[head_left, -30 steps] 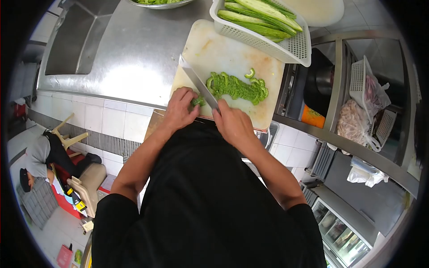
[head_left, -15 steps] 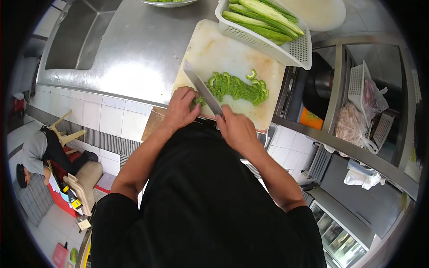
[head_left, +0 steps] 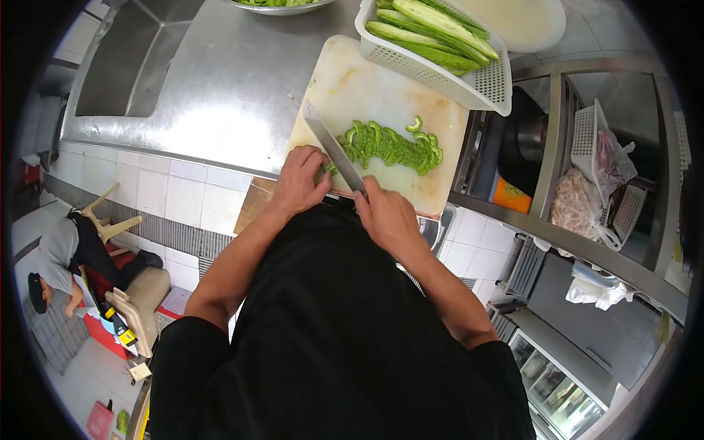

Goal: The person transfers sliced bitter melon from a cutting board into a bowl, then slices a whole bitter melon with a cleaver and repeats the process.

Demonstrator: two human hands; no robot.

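My right hand (head_left: 390,216) grips a kitchen knife (head_left: 334,150), its broad blade slanting up and left over the near part of a white cutting board (head_left: 374,81). Beside the blade, the curled fingers of my left hand (head_left: 302,180) press on a short piece of green gourd (head_left: 328,170), mostly hidden by the fingers. Just right of the knife lies a row of thin green gourd slices (head_left: 389,147), with a few loose curved ones at its far end. A white perforated basket (head_left: 411,66) of long halved green gourds (head_left: 440,33) overlaps the board's far right corner.
A metal bowl (head_left: 282,10) of cut green pieces stands at the counter's back. Left is a steel sink (head_left: 125,66). A metal shelf frame (head_left: 550,147) with bagged food borders the right. Another person (head_left: 66,242) bends over at the far left, near a stool (head_left: 114,220).
Both hands and the knife stay nearly in place over the board. The view has shifted slightly. The other person's arm at the far left has moved lower.
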